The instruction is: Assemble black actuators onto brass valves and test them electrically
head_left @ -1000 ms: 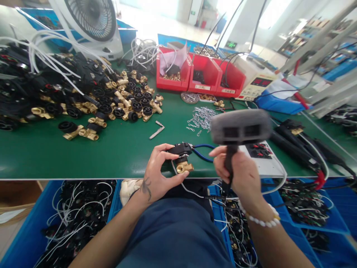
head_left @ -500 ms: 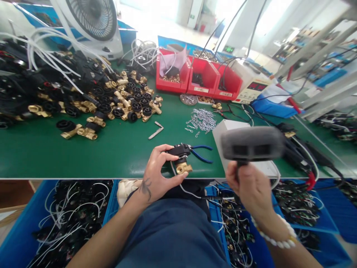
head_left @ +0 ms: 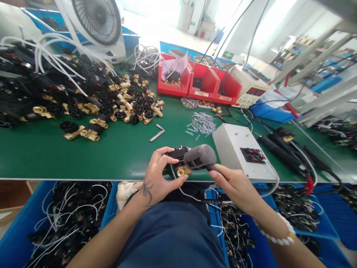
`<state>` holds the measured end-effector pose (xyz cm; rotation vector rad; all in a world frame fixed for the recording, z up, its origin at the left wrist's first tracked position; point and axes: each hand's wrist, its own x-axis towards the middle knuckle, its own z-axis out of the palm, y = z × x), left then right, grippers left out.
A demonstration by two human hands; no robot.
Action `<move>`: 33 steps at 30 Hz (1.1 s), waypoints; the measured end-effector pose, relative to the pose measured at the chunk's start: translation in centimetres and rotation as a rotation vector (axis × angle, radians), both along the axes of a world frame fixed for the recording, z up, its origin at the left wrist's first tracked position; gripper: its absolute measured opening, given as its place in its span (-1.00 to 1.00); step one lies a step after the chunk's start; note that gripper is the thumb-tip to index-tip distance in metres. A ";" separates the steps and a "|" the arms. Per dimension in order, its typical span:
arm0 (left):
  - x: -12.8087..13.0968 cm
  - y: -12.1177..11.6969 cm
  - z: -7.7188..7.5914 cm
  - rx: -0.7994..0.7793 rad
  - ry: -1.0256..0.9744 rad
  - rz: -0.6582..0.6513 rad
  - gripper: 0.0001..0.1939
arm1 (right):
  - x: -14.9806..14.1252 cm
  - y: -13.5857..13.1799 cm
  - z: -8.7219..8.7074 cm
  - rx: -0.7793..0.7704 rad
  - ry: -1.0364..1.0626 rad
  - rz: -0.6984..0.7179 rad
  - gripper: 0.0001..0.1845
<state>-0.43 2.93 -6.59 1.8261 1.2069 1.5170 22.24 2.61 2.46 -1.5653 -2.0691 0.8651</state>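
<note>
Black-and-brass valve assembly (head_left: 177, 153) sits at the near edge of the green counter (head_left: 125, 156), where the left hand (head_left: 160, 178) has its grip closed about it, fingers over the black housing and thumb by the brass fitting. The right hand (head_left: 235, 185) has its grip wrapped around the handle of a grey mallet (head_left: 201, 156), whose head overlaps the housing (whether they touch, I cannot tell). Beyond lie a heap of wire clips (head_left: 203, 123) and, to the right, a pale switch box (head_left: 230, 152).
</note>
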 end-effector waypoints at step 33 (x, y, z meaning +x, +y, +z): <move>0.3 0.1 -0.3 -0.034 -0.066 0.010 -0.65 | -0.9 0.4 -1.1 -0.058 0.069 -0.022 -0.31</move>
